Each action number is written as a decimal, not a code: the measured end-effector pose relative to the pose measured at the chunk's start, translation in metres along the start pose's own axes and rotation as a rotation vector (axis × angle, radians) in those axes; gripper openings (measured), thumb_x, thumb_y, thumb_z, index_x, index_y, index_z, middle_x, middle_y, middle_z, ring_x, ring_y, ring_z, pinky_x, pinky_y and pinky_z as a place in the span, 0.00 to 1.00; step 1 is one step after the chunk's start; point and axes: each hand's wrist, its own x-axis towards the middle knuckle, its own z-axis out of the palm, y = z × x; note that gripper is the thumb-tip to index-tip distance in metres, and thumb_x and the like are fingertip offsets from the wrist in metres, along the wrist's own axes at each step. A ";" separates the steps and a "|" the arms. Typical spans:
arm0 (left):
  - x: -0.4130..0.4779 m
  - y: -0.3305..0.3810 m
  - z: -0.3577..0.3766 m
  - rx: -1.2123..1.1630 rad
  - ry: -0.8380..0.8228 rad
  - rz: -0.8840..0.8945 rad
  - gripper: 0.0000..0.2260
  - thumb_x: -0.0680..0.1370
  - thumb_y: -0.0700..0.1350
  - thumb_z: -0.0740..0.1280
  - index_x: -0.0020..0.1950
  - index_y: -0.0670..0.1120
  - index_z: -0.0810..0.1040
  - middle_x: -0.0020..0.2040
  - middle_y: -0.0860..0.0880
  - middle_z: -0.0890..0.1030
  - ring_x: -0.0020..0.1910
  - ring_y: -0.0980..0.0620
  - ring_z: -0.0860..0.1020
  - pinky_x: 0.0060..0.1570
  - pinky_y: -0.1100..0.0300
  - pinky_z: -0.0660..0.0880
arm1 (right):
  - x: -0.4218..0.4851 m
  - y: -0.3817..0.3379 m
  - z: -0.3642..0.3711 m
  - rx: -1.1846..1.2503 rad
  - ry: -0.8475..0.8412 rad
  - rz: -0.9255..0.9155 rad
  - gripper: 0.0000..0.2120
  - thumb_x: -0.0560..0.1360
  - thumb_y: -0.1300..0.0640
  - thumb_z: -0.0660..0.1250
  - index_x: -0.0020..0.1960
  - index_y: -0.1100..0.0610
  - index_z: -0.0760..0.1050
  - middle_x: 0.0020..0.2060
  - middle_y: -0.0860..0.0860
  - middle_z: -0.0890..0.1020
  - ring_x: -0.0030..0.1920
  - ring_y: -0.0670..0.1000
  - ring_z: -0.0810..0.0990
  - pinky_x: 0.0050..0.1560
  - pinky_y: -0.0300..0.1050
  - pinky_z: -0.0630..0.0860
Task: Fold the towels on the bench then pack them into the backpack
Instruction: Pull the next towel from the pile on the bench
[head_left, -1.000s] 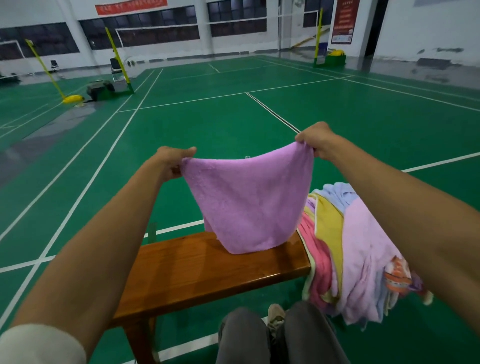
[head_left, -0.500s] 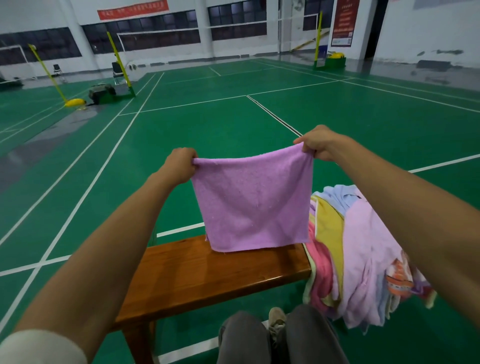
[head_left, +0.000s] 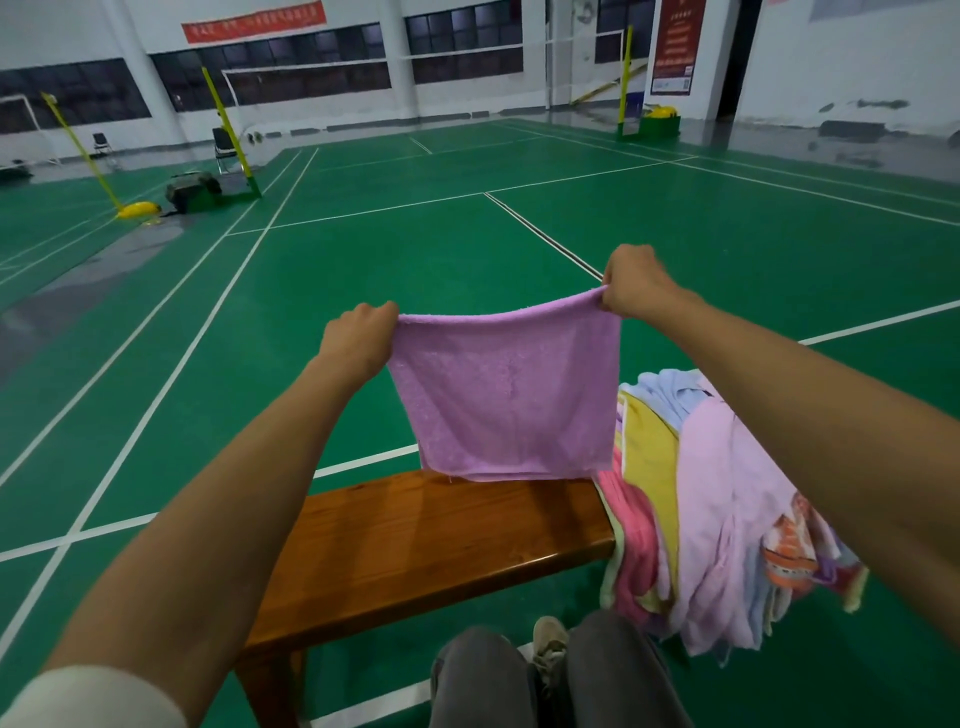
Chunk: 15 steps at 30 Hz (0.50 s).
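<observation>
A purple towel (head_left: 506, 395) hangs doubled over, stretched between my two hands above the wooden bench (head_left: 415, 545). My left hand (head_left: 358, 338) pinches its upper left corner and my right hand (head_left: 636, 283) pinches its upper right corner, held a little higher. The towel's lower edge just reaches the bench top. A heap of unfolded towels (head_left: 727, 499) in pink, yellow, light blue and patterned cloth lies draped over the bench's right end. No backpack shows near the bench.
My knees in grey trousers (head_left: 561, 675) are at the bottom, in front of the bench. Green court floor (head_left: 415, 260) with white lines spreads all round. Yellow net posts (head_left: 228, 135) and a dark bag (head_left: 189, 189) stand far off at the left.
My hands moved closer together, and the towel went from a sagging drape to a flat doubled rectangle. Its lower edge lifted slightly on the bench.
</observation>
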 end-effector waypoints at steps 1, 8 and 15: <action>-0.001 0.002 0.001 -0.003 0.006 -0.008 0.10 0.78 0.36 0.61 0.59 0.43 0.70 0.52 0.39 0.79 0.49 0.37 0.79 0.44 0.46 0.75 | -0.003 0.000 -0.002 -0.028 0.010 -0.013 0.02 0.73 0.64 0.70 0.44 0.62 0.80 0.37 0.57 0.79 0.37 0.57 0.78 0.40 0.49 0.77; -0.001 0.001 0.008 -0.017 0.076 -0.070 0.06 0.78 0.37 0.61 0.54 0.43 0.70 0.44 0.44 0.77 0.43 0.39 0.79 0.41 0.49 0.75 | -0.015 0.003 -0.003 -0.204 0.028 -0.134 0.13 0.75 0.58 0.74 0.37 0.59 0.71 0.34 0.54 0.75 0.38 0.57 0.78 0.39 0.49 0.74; -0.001 0.003 0.007 -0.011 0.151 -0.131 0.06 0.77 0.36 0.62 0.49 0.43 0.77 0.44 0.41 0.81 0.43 0.38 0.81 0.43 0.49 0.78 | -0.016 0.012 0.001 -0.202 0.027 -0.169 0.08 0.75 0.71 0.63 0.43 0.62 0.77 0.38 0.58 0.77 0.39 0.58 0.78 0.40 0.51 0.75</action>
